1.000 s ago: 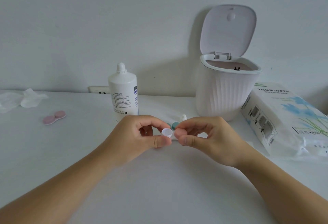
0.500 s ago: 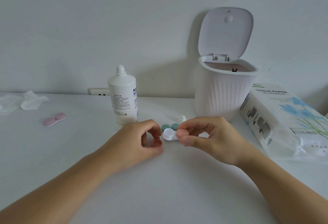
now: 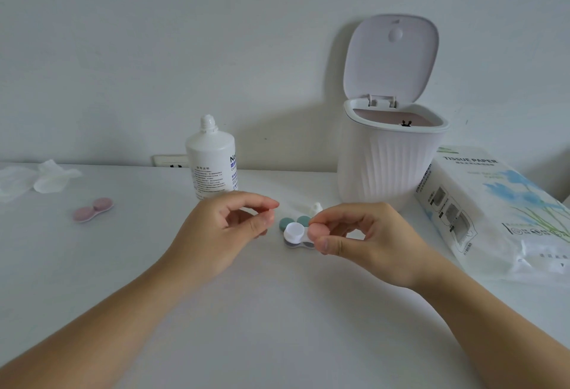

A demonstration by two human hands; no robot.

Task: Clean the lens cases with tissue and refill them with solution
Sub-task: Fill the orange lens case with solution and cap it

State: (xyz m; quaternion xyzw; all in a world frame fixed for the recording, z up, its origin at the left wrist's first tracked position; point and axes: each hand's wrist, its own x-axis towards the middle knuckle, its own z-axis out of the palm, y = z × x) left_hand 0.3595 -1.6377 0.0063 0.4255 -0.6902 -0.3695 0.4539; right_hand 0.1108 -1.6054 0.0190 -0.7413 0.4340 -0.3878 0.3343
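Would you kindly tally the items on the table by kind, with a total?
Lens cases: 3, namely the pink case, green case and white case
Solution bottles: 1, the bottle
Bins: 1, the bin
Tissue packs: 1, the pack
Loose tissues: 1 pile, the tissues
Small white caps: 1, the cap
Total: 8

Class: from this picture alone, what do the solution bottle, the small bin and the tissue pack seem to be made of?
Solution bottle: likely opaque white plastic, smooth with a soft sheen, moulded threaded neck.
Bin: probably matte white plastic, with ribbed moulded walls and a hinged lid.
Tissue pack: thin glossy plastic film, wrinkled and printed.
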